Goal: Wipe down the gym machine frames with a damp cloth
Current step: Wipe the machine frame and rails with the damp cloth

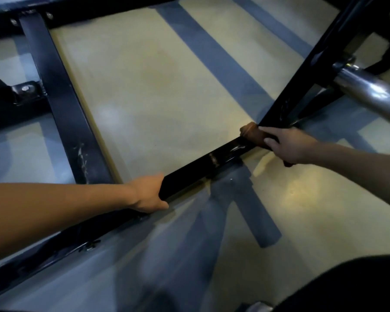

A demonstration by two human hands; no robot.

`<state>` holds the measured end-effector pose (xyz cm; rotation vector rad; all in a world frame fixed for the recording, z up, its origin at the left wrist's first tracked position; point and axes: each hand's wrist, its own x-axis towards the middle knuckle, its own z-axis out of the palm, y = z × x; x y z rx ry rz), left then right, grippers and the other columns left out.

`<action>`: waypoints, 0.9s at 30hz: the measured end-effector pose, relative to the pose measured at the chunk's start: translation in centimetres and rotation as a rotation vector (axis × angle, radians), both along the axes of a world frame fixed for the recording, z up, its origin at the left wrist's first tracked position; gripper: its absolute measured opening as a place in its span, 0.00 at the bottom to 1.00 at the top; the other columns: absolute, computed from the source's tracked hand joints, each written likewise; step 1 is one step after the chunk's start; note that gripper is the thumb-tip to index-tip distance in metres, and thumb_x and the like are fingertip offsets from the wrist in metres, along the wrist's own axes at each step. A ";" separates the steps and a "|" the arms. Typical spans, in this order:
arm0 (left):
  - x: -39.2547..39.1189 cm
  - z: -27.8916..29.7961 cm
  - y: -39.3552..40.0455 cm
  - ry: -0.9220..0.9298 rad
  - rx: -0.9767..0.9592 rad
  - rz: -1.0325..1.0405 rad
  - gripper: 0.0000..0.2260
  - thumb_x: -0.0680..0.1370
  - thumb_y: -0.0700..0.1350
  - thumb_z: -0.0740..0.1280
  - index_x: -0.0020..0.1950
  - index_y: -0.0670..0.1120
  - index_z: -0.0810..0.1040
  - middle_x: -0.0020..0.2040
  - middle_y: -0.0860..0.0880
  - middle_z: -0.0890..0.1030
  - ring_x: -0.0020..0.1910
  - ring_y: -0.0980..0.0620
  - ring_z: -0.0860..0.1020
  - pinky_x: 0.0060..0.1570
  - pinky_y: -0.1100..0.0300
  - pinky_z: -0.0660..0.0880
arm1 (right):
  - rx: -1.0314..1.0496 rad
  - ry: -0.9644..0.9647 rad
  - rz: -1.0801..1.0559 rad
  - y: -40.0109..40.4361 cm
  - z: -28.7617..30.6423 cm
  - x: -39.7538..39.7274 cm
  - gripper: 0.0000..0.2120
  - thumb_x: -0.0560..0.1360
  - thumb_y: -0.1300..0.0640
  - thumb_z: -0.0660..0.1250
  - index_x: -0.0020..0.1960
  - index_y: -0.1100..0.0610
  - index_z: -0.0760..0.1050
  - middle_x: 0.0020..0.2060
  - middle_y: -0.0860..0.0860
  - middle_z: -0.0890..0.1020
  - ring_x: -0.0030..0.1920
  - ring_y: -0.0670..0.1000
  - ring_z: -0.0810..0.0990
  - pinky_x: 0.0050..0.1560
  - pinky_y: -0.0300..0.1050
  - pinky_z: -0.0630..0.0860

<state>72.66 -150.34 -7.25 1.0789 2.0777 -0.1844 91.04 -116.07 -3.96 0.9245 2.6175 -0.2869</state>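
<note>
1. Right hand [288,144] wrapped around a brown cloth [251,134], fingers curled over it, pressing it onto the black frame bar [203,163].
2. Cloth bunched at the junction where that low bar meets a sloping black upright [309,70]; most of it ahead of the knuckles, a dark end poking out below the palm.
3. Left hand [148,193] gripping the same bar further along toward the near side, thumb on top, fingers tucked under the edge.
4. Hands well apart, glossy stretch of bar between them.
5. Chrome tube [367,91] jutting from the upright, above the right wrist.
6. Pale floor [155,86] beneath, crossed by bar shadows.
</note>
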 end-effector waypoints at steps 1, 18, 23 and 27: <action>0.2 0.0 -0.2 0.003 0.012 -0.008 0.28 0.77 0.56 0.71 0.70 0.44 0.67 0.68 0.41 0.76 0.63 0.41 0.76 0.56 0.55 0.74 | -0.015 -0.011 -0.042 0.1 -0.1 -0.3 0.24 0.85 0.44 0.57 0.81 0.41 0.61 0.65 0.60 0.80 0.57 0.62 0.81 0.57 0.53 0.80; 0.0 0.1 -3.4 0.068 0.018 -0.053 0.22 0.76 0.53 0.68 0.64 0.47 0.65 0.62 0.44 0.77 0.58 0.43 0.78 0.54 0.49 0.78 | 0.081 0.221 -0.038 -9.3 -3.3 1.4 0.26 0.85 0.44 0.54 0.82 0.44 0.59 0.67 0.55 0.70 0.57 0.62 0.80 0.56 0.55 0.77; -0.5 0.6 -3.5 0.092 -0.009 -0.090 0.23 0.77 0.55 0.68 0.66 0.49 0.65 0.60 0.46 0.79 0.56 0.43 0.79 0.53 0.48 0.79 | 0.140 0.243 -0.276 -7.9 -2.9 0.9 0.23 0.85 0.50 0.56 0.78 0.57 0.64 0.70 0.60 0.65 0.60 0.65 0.79 0.60 0.55 0.75; -0.5 0.9 -3.1 0.115 -0.044 -0.117 0.25 0.76 0.57 0.69 0.67 0.48 0.65 0.61 0.45 0.79 0.57 0.43 0.79 0.54 0.47 0.80 | -0.069 0.417 -0.071 -15.1 -3.5 0.0 0.25 0.84 0.52 0.61 0.78 0.51 0.59 0.66 0.56 0.70 0.57 0.64 0.79 0.56 0.57 0.76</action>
